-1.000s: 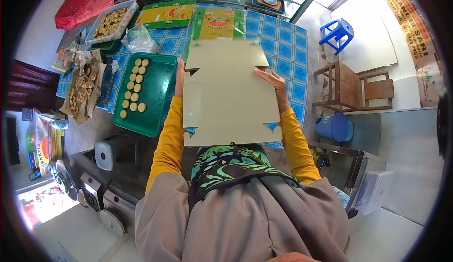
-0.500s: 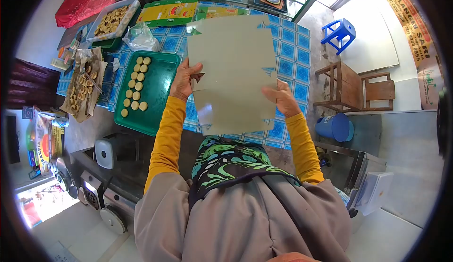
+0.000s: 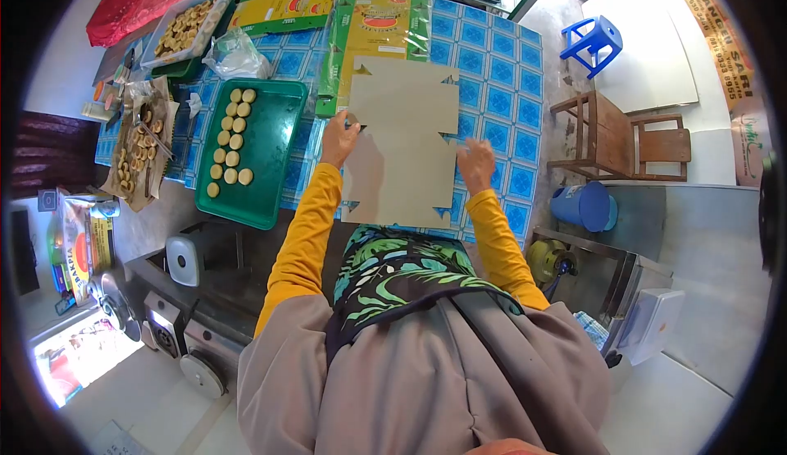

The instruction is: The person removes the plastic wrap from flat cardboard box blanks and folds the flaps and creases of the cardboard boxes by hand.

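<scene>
A flat grey-brown cardboard box blank (image 3: 406, 143) with notched side edges lies, plain side up, at the front of the table. My left hand (image 3: 338, 139) is closed on its left edge, thumb on top, beside a notch. Just off the right edge is my right hand (image 3: 476, 162), its fingers bent and a little blurred; whether they touch the cardboard is unclear. Behind the blank, and partly under its far end, are green-and-yellow printed box blanks (image 3: 381, 25) in clear plastic.
A green tray (image 3: 275, 139) of round pastries stands at left, near a plastic tub (image 3: 223, 8) of pastries and brown paper (image 3: 123, 176) with more. A clear plastic bag (image 3: 238, 55) lies behind the tray. A wooden chair (image 3: 602, 139) and blue stool (image 3: 597, 41) stand right of the table.
The cardboard blank has come down from in front of me onto the table, uncovering the printed blanks behind it. My right hand has come off its right edge; my left hand stays at the left edge.
</scene>
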### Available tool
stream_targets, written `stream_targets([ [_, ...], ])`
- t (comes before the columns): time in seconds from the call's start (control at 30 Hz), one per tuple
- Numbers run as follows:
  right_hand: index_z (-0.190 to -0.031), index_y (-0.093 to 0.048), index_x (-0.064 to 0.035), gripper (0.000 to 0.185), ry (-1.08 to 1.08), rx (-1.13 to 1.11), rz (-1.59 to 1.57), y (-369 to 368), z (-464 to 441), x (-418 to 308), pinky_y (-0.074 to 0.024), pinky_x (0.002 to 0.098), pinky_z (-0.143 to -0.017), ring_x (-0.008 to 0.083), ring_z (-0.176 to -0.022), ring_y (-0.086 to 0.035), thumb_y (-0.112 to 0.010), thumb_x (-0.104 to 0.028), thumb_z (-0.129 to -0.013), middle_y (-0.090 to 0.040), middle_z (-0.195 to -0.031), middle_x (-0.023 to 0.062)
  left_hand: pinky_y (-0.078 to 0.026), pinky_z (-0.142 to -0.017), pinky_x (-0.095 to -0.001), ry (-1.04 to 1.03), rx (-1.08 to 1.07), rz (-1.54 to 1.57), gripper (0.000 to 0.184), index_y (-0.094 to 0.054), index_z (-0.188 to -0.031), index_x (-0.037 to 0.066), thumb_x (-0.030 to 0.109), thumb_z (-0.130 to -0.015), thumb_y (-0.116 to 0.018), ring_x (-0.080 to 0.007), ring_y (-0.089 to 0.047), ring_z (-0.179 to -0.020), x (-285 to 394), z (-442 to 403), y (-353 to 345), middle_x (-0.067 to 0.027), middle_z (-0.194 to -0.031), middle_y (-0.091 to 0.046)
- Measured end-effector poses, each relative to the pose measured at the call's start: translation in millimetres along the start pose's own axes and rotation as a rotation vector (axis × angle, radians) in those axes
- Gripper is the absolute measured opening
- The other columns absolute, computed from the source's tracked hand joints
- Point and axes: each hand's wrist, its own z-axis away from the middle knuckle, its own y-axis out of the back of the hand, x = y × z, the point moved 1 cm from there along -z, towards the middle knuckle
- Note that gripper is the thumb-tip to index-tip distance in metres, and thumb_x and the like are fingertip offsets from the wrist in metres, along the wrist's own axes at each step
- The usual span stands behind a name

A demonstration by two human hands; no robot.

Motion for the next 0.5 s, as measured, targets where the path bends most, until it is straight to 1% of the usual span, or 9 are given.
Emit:
stream_targets([
  [0.07,-0.109,-0.065,-0.0067,0.034,0.043,0.092,0.086,22.8,-21.6,-0.9,-0.0479,0.0437,-0.086,0.0356,-0.094,-0.062,-0.065,-0.023,-0.080,-0.067,-0.098,0.0173,-0.048,-0.083,-0.0450,0.063,-0.039,-0.037,0.051,-0.051,-0.120,-0.005,0.018,-0.078,-0.068,-0.0393,-0.060,-0.093,39.5,14.4,9.3,-0.0258,-0.104,-0.062],
  [0.13,-0.111,-0.064,-0.0055,0.035,0.020,-0.265,-0.080,32.5,-48.0,-3.1,-0.0477,0.0418,-0.087,0.0335,-0.100,-0.060,-0.065,-0.022,-0.080,-0.064,-0.109,0.0185,-0.047,-0.084,-0.0456,0.124,-0.067,-0.083,0.055,-0.048,-0.125,-0.006,0.018,-0.079,-0.068,-0.0391,-0.060,-0.094,48.9,36.6,13.0,-0.0258,-0.106,-0.062],
  [0.2,-0.113,-0.063,-0.0049,0.038,0.045,-0.283,-0.086,29.8,-51.5,-6.9,-0.0480,0.0418,-0.086,0.0333,-0.100,-0.060,-0.066,-0.023,-0.080,-0.064,-0.110,0.0179,-0.046,-0.086,-0.0460,0.108,0.065,-0.307,0.064,-0.041,-0.133,-0.004,0.017,-0.079,-0.068,-0.0389,-0.059,-0.095,36.7,62.4,8.6,-0.0256,-0.107,-0.062],
  [0.27,-0.116,-0.062,-0.0043,0.041,0.055,-0.318,-0.085,21.8,-39.2,-3.9,-0.0482,0.0418,-0.086,0.0331,-0.099,-0.060,-0.066,-0.024,-0.080,-0.063,-0.111,0.0174,-0.046,-0.086,-0.0470,0.132,0.096,-0.285,0.061,-0.043,-0.132,-0.004,0.016,-0.079,-0.068,-0.0399,-0.059,-0.094,30.9,83.8,-0.9,-0.0257,-0.107,-0.062],
  [0.33,-0.122,-0.057,-0.0011,0.050,-0.026,-0.215,-0.321,11.1,-28.5,-7.6,-0.0487,0.0396,-0.084,0.0291,-0.096,-0.061,-0.068,-0.022,-0.078,-0.065,-0.104,0.0152,-0.046,-0.086,-0.0481,0.141,0.133,-0.263,0.059,-0.045,-0.131,-0.003,0.015,-0.079,-0.068,-0.0410,-0.058,-0.093,26.5,87.6,-8.8,-0.0257,-0.106,-0.062],
  [0.37,-0.122,-0.057,-0.0011,0.050,-0.029,-0.223,-0.321,3.9,-25.2,-10.8,-0.0487,0.0396,-0.084,0.0291,-0.096,-0.061,-0.068,-0.022,-0.078,-0.065,-0.104,0.0152,-0.047,-0.084,-0.0442,0.227,0.184,-0.111,0.053,-0.050,-0.127,-0.004,0.012,-0.079,-0.067,-0.0363,-0.060,-0.091,20.9,80.0,-13.9,-0.0221,-0.104,-0.064],
  [0.4,-0.124,-0.055,0.0004,0.053,-0.137,-0.190,-0.510,-6.0,-21.7,-10.8,-0.0490,0.0369,-0.082,0.0251,-0.091,-0.061,-0.068,-0.018,-0.076,-0.065,-0.098,0.0128,-0.049,-0.083,-0.0404,0.312,0.232,0.041,0.046,-0.055,-0.123,-0.004,0.009,-0.080,-0.067,-0.0316,-0.062,-0.088,17.7,78.7,-18.8,-0.0184,-0.103,-0.065],
  [0.43,-0.126,-0.054,0.0018,0.055,-0.249,-0.149,-0.699,-12.2,-17.9,-5.3,-0.0494,0.0342,-0.080,0.0210,-0.086,-0.061,-0.069,-0.014,-0.075,-0.066,-0.093,0.0103,-0.049,-0.083,-0.0404,0.316,0.226,0.037,0.046,-0.055,-0.123,-0.004,0.009,-0.080,-0.067,-0.0316,-0.062,-0.088,29.8,80.1,-17.1,-0.0184,-0.103,-0.065],
  [0.5,-0.125,-0.054,0.0021,0.055,-0.312,-0.135,-0.837,-12.6,-16.8,11.5,-0.0492,0.0311,-0.077,0.0179,-0.083,-0.060,-0.068,-0.009,-0.073,-0.065,-0.091,0.0086,-0.049,-0.079,-0.0288,0.682,0.148,0.444,0.036,-0.061,-0.115,-0.006,-0.001,-0.079,-0.064,-0.0186,-0.063,-0.087,52.6,73.6,-15.7,-0.0095,-0.101,-0.067],
])
